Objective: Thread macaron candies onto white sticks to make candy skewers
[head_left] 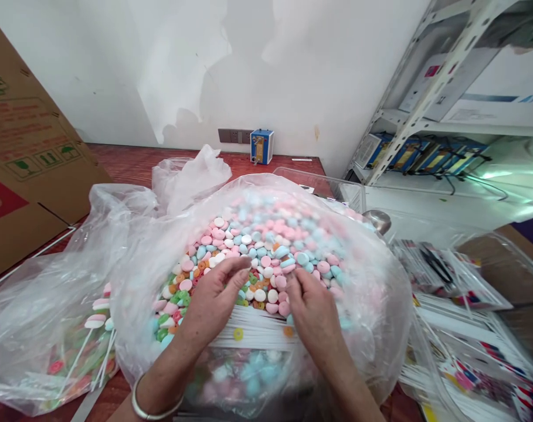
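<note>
A large clear plastic bag lies spread open before me, full of pastel pink, blue and white button-shaped candies. Over the candies, my left hand has thumb and forefinger drawn together; what sits between the tips is too small to make out. To its right, my right hand is curled, its fingertips beside a small stack of blue and pink candies. Whether it grips that stack I cannot tell. Small ring candies in green and orange lie at the left. White sticks lie in a bundle between my wrists.
Another plastic bag at left holds candies on sticks. A cardboard box stands behind it. A blue-and-white device stands by the wall. At right are a metal scoop, clear trays with sticks and black tweezers, and a white shelf.
</note>
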`<action>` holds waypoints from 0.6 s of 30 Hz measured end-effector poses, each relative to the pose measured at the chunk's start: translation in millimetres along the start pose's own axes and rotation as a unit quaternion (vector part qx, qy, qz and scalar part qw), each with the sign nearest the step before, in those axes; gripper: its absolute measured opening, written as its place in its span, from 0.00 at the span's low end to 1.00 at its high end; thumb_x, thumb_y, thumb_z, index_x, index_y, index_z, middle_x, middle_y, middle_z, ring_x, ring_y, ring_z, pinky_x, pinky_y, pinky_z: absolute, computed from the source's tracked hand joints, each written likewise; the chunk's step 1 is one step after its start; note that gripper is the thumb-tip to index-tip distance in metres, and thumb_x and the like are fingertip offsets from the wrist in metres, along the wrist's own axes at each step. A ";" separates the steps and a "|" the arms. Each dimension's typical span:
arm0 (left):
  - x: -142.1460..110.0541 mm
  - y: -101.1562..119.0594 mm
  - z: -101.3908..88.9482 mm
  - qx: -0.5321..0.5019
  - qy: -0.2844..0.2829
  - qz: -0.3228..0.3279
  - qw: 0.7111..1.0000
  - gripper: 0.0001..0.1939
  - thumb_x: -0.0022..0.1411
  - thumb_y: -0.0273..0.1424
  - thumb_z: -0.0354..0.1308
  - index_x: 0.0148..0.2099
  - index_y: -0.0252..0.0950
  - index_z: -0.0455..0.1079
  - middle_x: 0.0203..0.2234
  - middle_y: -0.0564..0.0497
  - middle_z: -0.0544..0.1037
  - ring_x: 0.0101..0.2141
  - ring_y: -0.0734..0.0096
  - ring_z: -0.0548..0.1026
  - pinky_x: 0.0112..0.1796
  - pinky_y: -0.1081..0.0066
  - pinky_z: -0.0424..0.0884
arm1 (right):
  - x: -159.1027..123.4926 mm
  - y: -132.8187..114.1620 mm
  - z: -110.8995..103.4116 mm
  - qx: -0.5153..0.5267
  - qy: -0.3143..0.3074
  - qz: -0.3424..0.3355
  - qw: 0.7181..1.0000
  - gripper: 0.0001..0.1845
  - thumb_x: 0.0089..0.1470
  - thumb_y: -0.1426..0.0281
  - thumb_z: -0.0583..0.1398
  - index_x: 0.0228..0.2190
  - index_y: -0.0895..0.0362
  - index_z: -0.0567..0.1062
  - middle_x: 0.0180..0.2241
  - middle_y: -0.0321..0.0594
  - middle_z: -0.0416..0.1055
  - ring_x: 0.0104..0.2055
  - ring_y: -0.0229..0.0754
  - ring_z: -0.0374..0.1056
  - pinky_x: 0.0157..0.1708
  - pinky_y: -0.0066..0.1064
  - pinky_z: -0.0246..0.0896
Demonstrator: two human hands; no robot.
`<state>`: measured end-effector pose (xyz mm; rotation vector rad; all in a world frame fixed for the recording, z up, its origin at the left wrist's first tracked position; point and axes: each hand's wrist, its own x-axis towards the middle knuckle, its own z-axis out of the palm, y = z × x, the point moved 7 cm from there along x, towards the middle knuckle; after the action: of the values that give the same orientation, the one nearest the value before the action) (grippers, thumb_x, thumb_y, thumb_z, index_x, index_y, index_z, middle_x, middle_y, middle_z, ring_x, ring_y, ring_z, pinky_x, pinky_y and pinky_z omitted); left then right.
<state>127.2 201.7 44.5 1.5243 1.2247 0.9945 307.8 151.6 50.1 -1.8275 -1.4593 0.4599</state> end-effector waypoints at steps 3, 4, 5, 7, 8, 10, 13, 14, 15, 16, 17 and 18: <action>8.0 15.7 3.9 0.217 -0.041 0.107 0.969 0.10 0.66 0.30 0.56 0.45 0.40 0.78 0.41 0.47 0.81 0.44 0.60 0.77 0.46 0.63 0.70 | 7.4 14.5 -13.1 -0.002 0.029 0.011 1.000 0.21 0.67 0.59 0.46 0.27 0.53 0.70 0.25 0.37 0.70 0.27 0.42 0.62 0.28 0.30 0.49; 11.2 19.3 4.7 0.268 -0.041 0.129 0.954 0.11 0.66 0.27 0.54 0.44 0.39 0.78 0.40 0.47 0.81 0.43 0.60 0.77 0.45 0.62 0.70 | 7.9 17.3 -15.1 0.001 0.036 0.014 0.999 0.21 0.67 0.58 0.46 0.29 0.54 0.71 0.25 0.37 0.70 0.27 0.42 0.63 0.27 0.31 0.49; 14.9 21.6 4.7 0.312 -0.037 0.140 0.939 0.12 0.66 0.25 0.53 0.44 0.38 0.78 0.40 0.46 0.81 0.43 0.59 0.77 0.44 0.62 0.70 | 7.6 19.8 -16.2 0.005 0.041 0.019 0.999 0.21 0.66 0.58 0.46 0.32 0.54 0.72 0.25 0.37 0.71 0.27 0.43 0.63 0.27 0.31 0.49; 22.5 22.9 2.0 0.375 -0.026 0.141 0.916 0.13 0.66 0.23 0.52 0.44 0.36 0.78 0.40 0.44 0.80 0.43 0.57 0.76 0.44 0.61 0.70 | 5.3 24.0 -15.3 0.016 0.043 0.031 0.998 0.20 0.66 0.57 0.46 0.33 0.54 0.72 0.25 0.37 0.70 0.27 0.44 0.63 0.27 0.31 0.50; 25.5 22.7 0.1 0.393 -0.024 0.137 0.909 0.13 0.66 0.22 0.52 0.44 0.35 0.78 0.40 0.43 0.80 0.43 0.57 0.76 0.45 0.61 0.70 | 3.5 25.8 -13.9 0.022 0.041 0.034 0.998 0.20 0.65 0.57 0.47 0.33 0.53 0.71 0.24 0.36 0.70 0.27 0.44 0.63 0.28 0.31 0.50; 28.7 21.9 -2.7 0.408 -0.026 0.131 0.903 0.13 0.66 0.23 0.52 0.44 0.35 0.78 0.41 0.43 0.80 0.44 0.57 0.76 0.45 0.61 0.70 | -0.5 28.7 -11.1 0.031 0.038 0.036 0.998 0.19 0.65 0.56 0.48 0.30 0.53 0.70 0.24 0.36 0.68 0.27 0.43 0.62 0.28 0.31 0.51; 27.8 24.2 -0.4 0.403 -0.042 0.133 0.905 0.13 0.66 0.23 0.53 0.45 0.35 0.78 0.41 0.44 0.80 0.46 0.57 0.76 0.46 0.62 0.69 | -6.7 32.5 -10.7 0.053 0.042 0.030 0.997 0.18 0.64 0.57 0.49 0.29 0.53 0.70 0.24 0.35 0.68 0.28 0.43 0.62 0.28 0.31 0.52; 27.0 26.6 3.4 0.396 -0.052 0.138 0.906 0.12 0.66 0.23 0.53 0.45 0.36 0.78 0.40 0.45 0.80 0.45 0.58 0.76 0.46 0.62 0.69 | -8.7 34.4 -12.8 0.067 0.053 0.032 0.996 0.17 0.63 0.57 0.50 0.29 0.53 0.70 0.25 0.36 0.69 0.29 0.43 0.63 0.29 0.31 0.53; 26.5 29.6 8.8 0.387 -0.067 0.144 0.908 0.12 0.65 0.23 0.54 0.44 0.36 0.78 0.40 0.46 0.80 0.44 0.59 0.76 0.45 0.63 0.69 | -10.6 36.8 -15.8 0.083 0.069 0.036 0.994 0.17 0.63 0.57 0.51 0.31 0.53 0.71 0.27 0.36 0.71 0.30 0.44 0.64 0.30 0.31 0.54; 26.2 33.1 15.8 0.376 -0.084 0.152 0.910 0.11 0.65 0.24 0.55 0.44 0.37 0.78 0.40 0.47 0.80 0.44 0.60 0.77 0.45 0.64 0.69 | -12.3 39.7 -19.0 0.101 0.085 0.041 0.990 0.16 0.63 0.57 0.51 0.32 0.54 0.72 0.28 0.37 0.72 0.31 0.44 0.65 0.31 0.31 0.55; 26.5 37.0 24.2 0.364 -0.104 0.161 0.911 0.11 0.65 0.24 0.55 0.43 0.37 0.78 0.39 0.47 0.80 0.42 0.61 0.77 0.44 0.64 0.69 | -13.7 42.8 -21.7 0.119 0.097 0.048 0.987 0.16 0.62 0.57 0.52 0.33 0.54 0.72 0.28 0.37 0.72 0.31 0.44 0.65 0.32 0.31 0.56; 27.4 40.8 33.5 0.353 -0.123 0.171 0.912 0.10 0.65 0.25 0.55 0.43 0.37 0.78 0.38 0.48 0.80 0.41 0.62 0.77 0.43 0.65 0.70 | -14.8 46.0 -23.3 0.134 0.102 0.056 0.984 0.16 0.62 0.57 0.52 0.34 0.54 0.73 0.28 0.37 0.72 0.31 0.44 0.65 0.32 0.31 0.56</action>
<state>174.1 219.5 76.5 2.4146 1.2181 0.5475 350.4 126.5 29.4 -1.6924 -1.1033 0.4827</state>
